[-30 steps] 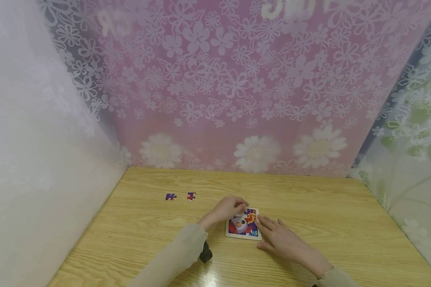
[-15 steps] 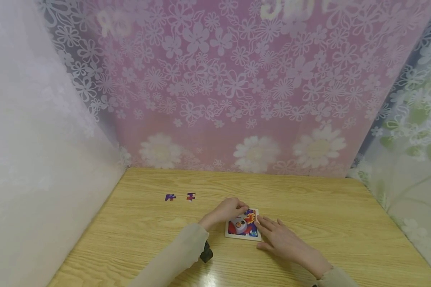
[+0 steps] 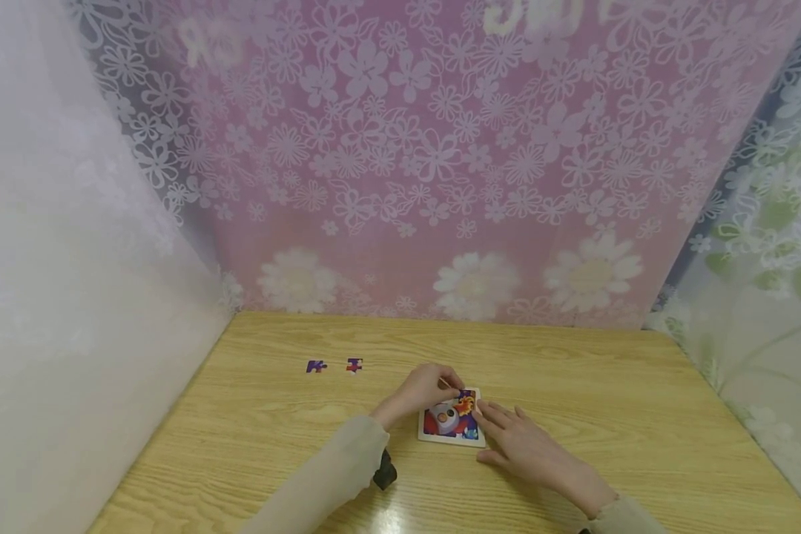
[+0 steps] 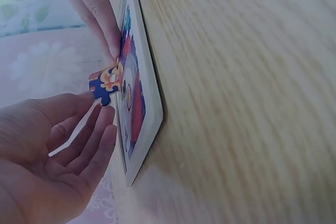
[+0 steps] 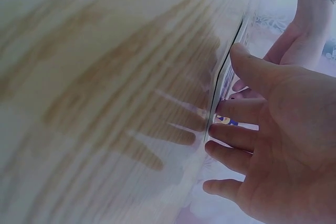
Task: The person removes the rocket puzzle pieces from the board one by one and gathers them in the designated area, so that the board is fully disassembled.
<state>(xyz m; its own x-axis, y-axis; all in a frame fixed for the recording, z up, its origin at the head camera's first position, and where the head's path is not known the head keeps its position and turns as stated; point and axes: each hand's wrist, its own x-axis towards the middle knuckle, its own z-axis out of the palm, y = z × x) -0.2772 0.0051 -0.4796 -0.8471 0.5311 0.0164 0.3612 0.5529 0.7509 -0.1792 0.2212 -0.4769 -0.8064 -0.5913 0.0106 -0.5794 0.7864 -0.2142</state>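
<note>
A small square jigsaw puzzle in a pale frame (image 3: 450,443) lies on the table, its picture showing a grey face and orange flames. Over its far left part, my left hand (image 3: 422,389) pinches a puzzle piece (image 4: 106,86) between thumb and fingers. That piece, dark blue with orange, stands tilted on edge in the left wrist view, its lower side right at the picture. My right hand (image 3: 530,451) lies along the frame's right side, fingers extended and fingertips at the edge. In the right wrist view, the right hand (image 5: 283,129) hides much of the frame.
Two loose puzzle pieces, one purple (image 3: 317,366) and one purple and red (image 3: 354,366), lie at the back left of the wooden table (image 3: 274,437). A pink flowered curtain (image 3: 407,185) hangs behind the table, with pale walls at both sides.
My left fingers have shifted a little over the puzzle, and a thin edge of the pinched piece now shows between them. My right hand stays in place.
</note>
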